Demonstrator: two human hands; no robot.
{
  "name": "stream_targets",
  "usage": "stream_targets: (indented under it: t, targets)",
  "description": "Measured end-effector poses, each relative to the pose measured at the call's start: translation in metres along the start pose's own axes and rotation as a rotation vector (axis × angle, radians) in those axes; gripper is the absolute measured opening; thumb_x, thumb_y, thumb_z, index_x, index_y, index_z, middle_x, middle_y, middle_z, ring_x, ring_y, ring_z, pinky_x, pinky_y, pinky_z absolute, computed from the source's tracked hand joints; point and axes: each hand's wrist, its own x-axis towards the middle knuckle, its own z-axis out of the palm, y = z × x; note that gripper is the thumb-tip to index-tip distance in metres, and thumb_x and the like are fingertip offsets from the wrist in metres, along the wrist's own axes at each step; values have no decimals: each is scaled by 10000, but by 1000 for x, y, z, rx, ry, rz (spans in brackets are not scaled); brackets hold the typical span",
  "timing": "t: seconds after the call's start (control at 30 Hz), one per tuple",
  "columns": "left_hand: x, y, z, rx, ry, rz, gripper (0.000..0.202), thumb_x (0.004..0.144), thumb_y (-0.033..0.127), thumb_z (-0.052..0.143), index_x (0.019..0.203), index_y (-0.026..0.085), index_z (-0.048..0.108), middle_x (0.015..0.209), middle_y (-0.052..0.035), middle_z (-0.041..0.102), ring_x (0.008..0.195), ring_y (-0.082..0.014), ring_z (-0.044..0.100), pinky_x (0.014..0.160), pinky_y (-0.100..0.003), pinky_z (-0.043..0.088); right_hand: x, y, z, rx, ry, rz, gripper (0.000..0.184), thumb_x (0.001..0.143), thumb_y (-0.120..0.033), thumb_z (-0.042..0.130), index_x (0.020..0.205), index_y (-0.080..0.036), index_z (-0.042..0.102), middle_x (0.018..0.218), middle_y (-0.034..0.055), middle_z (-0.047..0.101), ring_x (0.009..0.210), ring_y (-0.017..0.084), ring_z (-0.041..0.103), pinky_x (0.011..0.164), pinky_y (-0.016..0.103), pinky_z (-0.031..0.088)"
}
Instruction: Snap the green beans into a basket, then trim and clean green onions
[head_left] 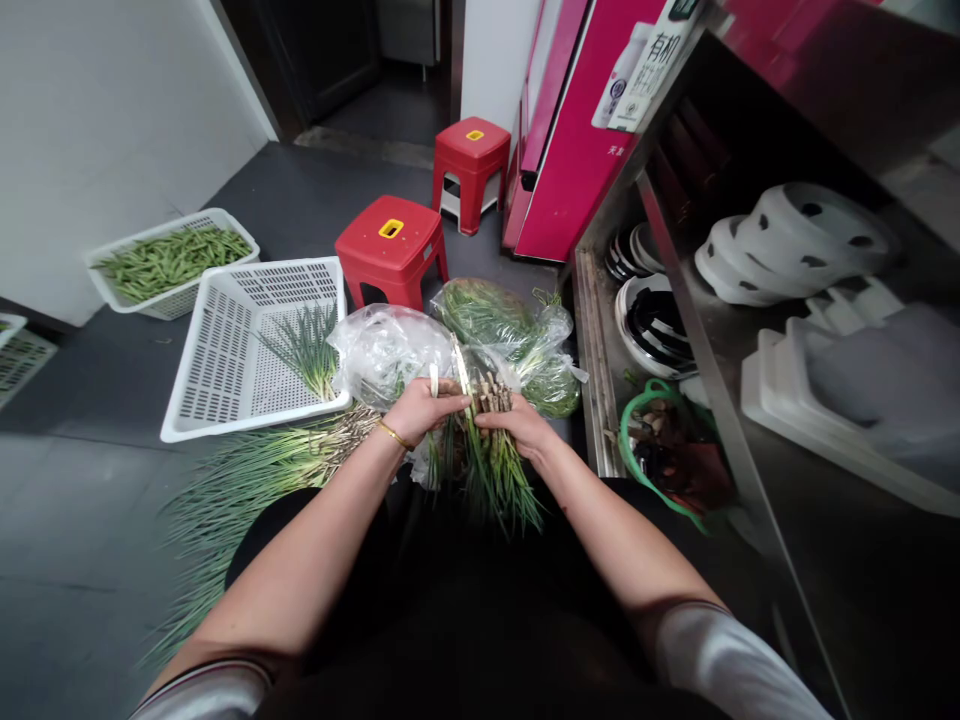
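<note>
My right hand is closed around a bunch of spring onions, their brown root ends up and green leaves hanging down. Close beside it, my left hand pinches a pale spring onion stalk at the bunch's left edge. A large heap of spring onions lies on the floor by my left knee, roots towards my hands. In the white basket at the left rests a smaller cluster of spring onions. Clear plastic bags lie just beyond my hands, one with leafy greens inside.
Behind the bags stand two red stools. A second white basket at the far left holds green pods. Along the right runs a metal shelf unit with stacked white containers and a green-rimmed basket. A pink cabinet stands behind.
</note>
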Motion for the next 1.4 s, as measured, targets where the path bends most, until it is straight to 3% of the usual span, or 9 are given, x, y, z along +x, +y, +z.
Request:
stream_targets:
  t: [0.4, 0.57, 0.8, 0.93, 1.07, 1.2, 1.3, 1.4]
  targets:
    - [-7, 2, 3, 156, 85, 139, 165, 519, 173, 770, 631, 128, 658, 528, 19, 573, 480, -72, 433, 459, -199, 326, -1, -4, 8, -114, 82, -87, 261, 466, -218, 790, 664, -152, 632, 582, -30, 605, 511, 95, 494, 519, 238, 394]
    - [-7, 7, -6, 242, 0, 108, 137, 575, 236, 751, 618, 131, 675, 512, 8, 566, 475, -81, 420, 456, -211, 319, -4, -10, 2, -135, 29, -58, 279, 452, -238, 808, 640, -158, 617, 551, -36, 586, 488, 93, 478, 500, 238, 393]
    - [-5, 6, 1, 324, -106, 193, 242, 528, 285, 773, 488, 151, 576, 455, 44, 470, 476, -69, 366, 440, -196, 268, -5, -6, 2, -147, -24, -49, 303, 461, -200, 791, 721, -166, 638, 633, -41, 614, 561, 103, 512, 572, 246, 417]
    - [-6, 15, -14, 341, -164, 152, 162, 571, 263, 728, 554, 147, 615, 469, 40, 478, 444, -60, 350, 413, -190, 242, -8, -11, -8, -163, -92, -40, 353, 443, -174, 803, 758, -156, 645, 682, -38, 631, 621, 110, 541, 644, 255, 434]
    - [-10, 25, -43, 245, -42, 71, 110, 552, 215, 701, 552, 145, 615, 435, 37, 453, 361, -41, 296, 362, -191, 161, -13, -18, -23, -184, -187, 7, 294, 456, -194, 805, 681, -149, 621, 618, -29, 618, 565, 114, 541, 597, 256, 431]
    - [-13, 32, -79, 102, 159, 131, 98, 547, 168, 672, 508, 146, 585, 373, 56, 366, 328, -26, 239, 352, -179, 134, -20, -20, -44, -146, -226, 17, 340, 435, -210, 825, 700, -165, 616, 626, -21, 624, 540, 128, 554, 557, 265, 438]
    - [-16, 34, -103, 115, 371, 159, 173, 550, 143, 681, 471, 152, 527, 371, 62, 356, 337, -32, 260, 350, -177, 186, -25, -22, -59, -131, -240, 1, 337, 438, -240, 830, 680, -175, 605, 601, -20, 611, 516, 128, 542, 528, 262, 426]
    - [-16, 32, -102, 242, 492, 178, 219, 497, 96, 727, 476, 151, 516, 448, 29, 486, 418, -63, 402, 397, -183, 302, -26, -25, -62, -94, -186, -43, 344, 439, -263, 833, 677, -179, 599, 576, -29, 589, 496, 127, 532, 519, 264, 418]
